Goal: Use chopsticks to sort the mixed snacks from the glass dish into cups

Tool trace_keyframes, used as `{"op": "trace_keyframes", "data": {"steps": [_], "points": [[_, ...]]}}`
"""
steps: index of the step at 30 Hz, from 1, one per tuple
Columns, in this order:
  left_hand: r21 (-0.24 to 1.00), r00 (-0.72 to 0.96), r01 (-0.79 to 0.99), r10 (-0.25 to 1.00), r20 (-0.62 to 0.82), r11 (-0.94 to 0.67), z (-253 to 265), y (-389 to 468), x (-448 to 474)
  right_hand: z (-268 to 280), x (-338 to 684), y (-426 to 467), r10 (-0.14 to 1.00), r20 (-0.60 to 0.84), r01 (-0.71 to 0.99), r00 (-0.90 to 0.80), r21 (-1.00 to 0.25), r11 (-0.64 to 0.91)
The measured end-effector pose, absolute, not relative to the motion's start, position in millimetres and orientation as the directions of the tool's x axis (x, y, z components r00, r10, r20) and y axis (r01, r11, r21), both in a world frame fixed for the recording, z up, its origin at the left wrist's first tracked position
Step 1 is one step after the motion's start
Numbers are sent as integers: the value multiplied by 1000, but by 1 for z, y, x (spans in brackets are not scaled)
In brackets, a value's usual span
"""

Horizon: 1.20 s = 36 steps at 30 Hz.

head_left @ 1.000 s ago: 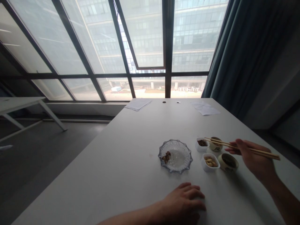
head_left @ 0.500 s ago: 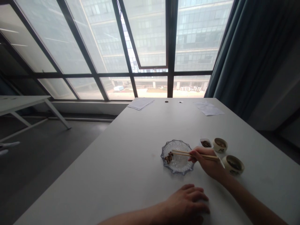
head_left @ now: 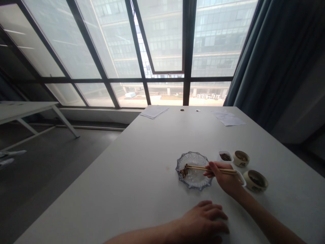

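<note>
My right hand [head_left: 224,178] grips a pair of wooden chopsticks [head_left: 200,167], held over a clear scalloped glass plate [head_left: 196,185]. The chopstick tips touch, or sit just above, small brown dried pieces [head_left: 183,172] at the plate's left side; whether they pinch one I cannot tell. Palm down on the table, my left hand [head_left: 207,218] rests in front of the plate with its fingers spread, holding nothing. Beyond my right hand are a white dish of dark brown pieces [head_left: 225,156] and a small round pot [head_left: 241,158]. A second white dish [head_left: 241,178] is partly hidden behind that hand.
A larger round pot [head_left: 255,180] stands right of my right hand. Paper sheets [head_left: 154,112] lie at the table's far left, and more paper [head_left: 230,118] at the far right. Another white table [head_left: 27,108] is at the left. Dark curtains [head_left: 256,61] hang beside the windows.
The view has shifted slightly, so everything sits a little differently in the picture. The chopstick tips have moved slightly down toward the brown pieces. My left hand stays on the table.
</note>
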<state>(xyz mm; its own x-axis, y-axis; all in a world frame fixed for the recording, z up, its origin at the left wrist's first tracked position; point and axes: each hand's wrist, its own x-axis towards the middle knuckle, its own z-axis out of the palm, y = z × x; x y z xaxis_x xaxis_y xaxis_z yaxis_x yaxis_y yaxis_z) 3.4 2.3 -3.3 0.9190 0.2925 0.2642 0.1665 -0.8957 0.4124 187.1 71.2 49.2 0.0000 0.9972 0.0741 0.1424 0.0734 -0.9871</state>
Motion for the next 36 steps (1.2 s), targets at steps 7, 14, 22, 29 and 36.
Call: {"op": "trace_keyframes", "data": {"steps": [7, 14, 22, 29, 36], "points": [[422, 922, 177, 300, 245, -889, -1, 3, 2, 51, 190, 73, 997, 75, 160, -17, -984, 77], [429, 923, 172, 297, 245, -887, -5, 3, 3, 49, 184, 71, 996, 78, 132, 50, -989, 71], [432, 922, 173, 300, 245, -885, 0, 3, 3, 84, 212, 56, 966, 157, 138, 205, -982, 131], [447, 928, 174, 298, 225, -877, 8, 3, 1, 121, 289, 32, 794, 344, 296, 502, -930, 216], [474, 929, 187, 312, 200, -861, 19, 2, 0, 111, 312, 32, 802, 284, 254, 526, -952, 171]]}}
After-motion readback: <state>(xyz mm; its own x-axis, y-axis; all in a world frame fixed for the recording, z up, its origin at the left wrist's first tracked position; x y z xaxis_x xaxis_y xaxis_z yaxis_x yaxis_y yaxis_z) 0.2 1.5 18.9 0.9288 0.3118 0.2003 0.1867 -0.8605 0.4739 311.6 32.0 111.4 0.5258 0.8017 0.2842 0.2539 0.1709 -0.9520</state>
